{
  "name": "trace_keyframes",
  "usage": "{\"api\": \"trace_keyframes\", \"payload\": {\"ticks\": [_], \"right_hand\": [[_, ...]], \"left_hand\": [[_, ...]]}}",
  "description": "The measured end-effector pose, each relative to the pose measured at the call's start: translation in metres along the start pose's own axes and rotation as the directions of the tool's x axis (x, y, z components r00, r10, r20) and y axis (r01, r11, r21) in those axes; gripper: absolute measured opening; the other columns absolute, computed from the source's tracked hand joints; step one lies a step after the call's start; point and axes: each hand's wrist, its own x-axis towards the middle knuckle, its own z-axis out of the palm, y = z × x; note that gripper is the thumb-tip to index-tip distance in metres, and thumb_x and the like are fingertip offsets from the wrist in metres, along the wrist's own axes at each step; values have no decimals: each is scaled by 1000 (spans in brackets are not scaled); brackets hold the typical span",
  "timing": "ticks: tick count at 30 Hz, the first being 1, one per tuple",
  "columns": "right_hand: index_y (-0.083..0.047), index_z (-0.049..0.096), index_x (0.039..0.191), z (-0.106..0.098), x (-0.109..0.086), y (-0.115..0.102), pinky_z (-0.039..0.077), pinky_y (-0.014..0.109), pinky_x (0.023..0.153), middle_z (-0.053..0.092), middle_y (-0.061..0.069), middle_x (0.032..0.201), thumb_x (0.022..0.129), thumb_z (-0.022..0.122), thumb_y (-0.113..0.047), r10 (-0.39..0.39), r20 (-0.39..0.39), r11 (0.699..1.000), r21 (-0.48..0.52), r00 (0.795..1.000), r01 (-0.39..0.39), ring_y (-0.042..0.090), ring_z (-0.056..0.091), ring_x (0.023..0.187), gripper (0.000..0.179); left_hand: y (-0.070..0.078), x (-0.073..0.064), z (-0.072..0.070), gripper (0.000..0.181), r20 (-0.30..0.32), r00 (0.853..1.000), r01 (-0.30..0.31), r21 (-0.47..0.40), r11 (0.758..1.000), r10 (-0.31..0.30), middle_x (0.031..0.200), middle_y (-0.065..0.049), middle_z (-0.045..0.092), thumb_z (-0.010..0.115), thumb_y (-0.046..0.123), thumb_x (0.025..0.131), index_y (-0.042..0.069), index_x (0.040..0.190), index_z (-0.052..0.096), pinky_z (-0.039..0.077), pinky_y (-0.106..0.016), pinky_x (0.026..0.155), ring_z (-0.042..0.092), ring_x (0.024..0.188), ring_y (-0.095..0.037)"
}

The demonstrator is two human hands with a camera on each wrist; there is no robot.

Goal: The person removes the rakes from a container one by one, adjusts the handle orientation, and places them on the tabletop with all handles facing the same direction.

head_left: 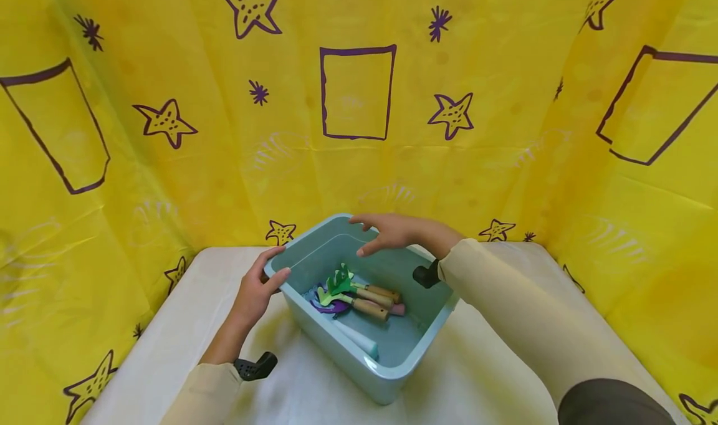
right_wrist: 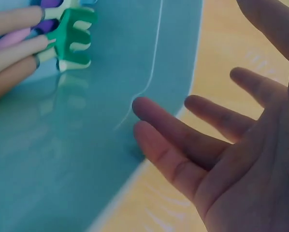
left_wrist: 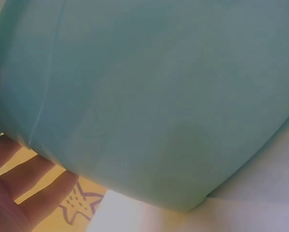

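Yellow star-printed curtain [head_left: 336, 172] behind white-covered desk [head_left: 460, 378]. Pale blue-green rectangular plastic bin [head_left: 336, 349], lower centre of frame, holds green wooden-handled garden tools [head_left: 374, 296]. Left hand [head_left: 255, 294]: fingers grip the bin's left corner. Right hand [head_left: 395, 230]: fingers spread, grasping nothing, near far rim. Risk: one-sided pull could tip it, sliding tools.

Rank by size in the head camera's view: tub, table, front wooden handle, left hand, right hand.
1. Table
2. Tub
3. Left hand and right hand: too alike to rank
4. Front wooden handle
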Motion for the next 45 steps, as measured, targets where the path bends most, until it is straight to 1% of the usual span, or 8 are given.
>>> {"api": "trace_keyframes", "payload": {"ticks": [6,10,23,30,34,38,42,45], "right_hand": [[-22,24,154,6,14,-4,51,44,91,37,16,149,92,66,-38,49,124,981,183,991,-71,30,58,114,77],[-21,23,155,12,23,-4,51,44,90,38,17,148,93,64,-38,56,174,965,242,983,-98,30,60,111,76],[-17,28,153,52,42,4,46,54,96,40,16,146,92,66,-36,99,250,919,348,963,-184,38,53,119,74],[-18,30,153,66,45,13,43,58,97,42,12,145,90,68,-39,135,346,862,420,928,-283,43,52,121,76],[-19,32,152,67,45,17,44,58,96,31,12,153,90,67,-39,155,387,853,411,909,-321,43,53,118,74],[-20,32,152,70,45,19,42,59,98,20,13,158,90,67,-38,188,461,824,407,867,-395,46,48,123,73],[-21,36,151,74,46,21,43,59,97,28,15,153,90,67,-36,221,520,799,388,825,-459,46,46,122,70],[-20,46,144,76,47,24,47,56,94,38,15,143,90,67,-36,238,532,798,370,813,-476,43,52,115,60]], "left_hand": [[-16,5,1,53,-12,1000,-6,-16,1000,6,148,-17,39,58,28,98,22,147,38,49,-53,90,49,122,-45],[-24,7,2,52,-22,1000,-16,-22,1000,15,148,-14,40,59,31,97,25,145,39,49,-53,90,49,122,-44],[-20,2,-1,54,-13,1000,8,-35,999,-9,148,-16,40,59,28,98,22,147,38,49,-52,91,50,123,-43],[8,-6,-1,54,-3,1000,4,-32,999,-4,147,-20,40,58,24,98,13,147,38,49,-53,92,50,122,-45],[-6,2,0,54,-13,1000,2,-33,999,-3,147,-19,39,58,24,98,17,148,37,48,-54,92,49,123,-44],[-20,7,1,55,-19,1000,-2,-49,999,1,148,-16,40,58,26,98,21,148,37,48,-54,92,49,124,-43],[-21,7,1,54,-25,1000,-9,-56,998,7,147,-14,42,60,30,97,25,146,39,49,-53,91,50,123,-41],[-23,8,2,53,-30,999,-15,-52,999,14,146,-14,42,60,31,97,25,146,41,49,-53,90,52,121,-42]]}}
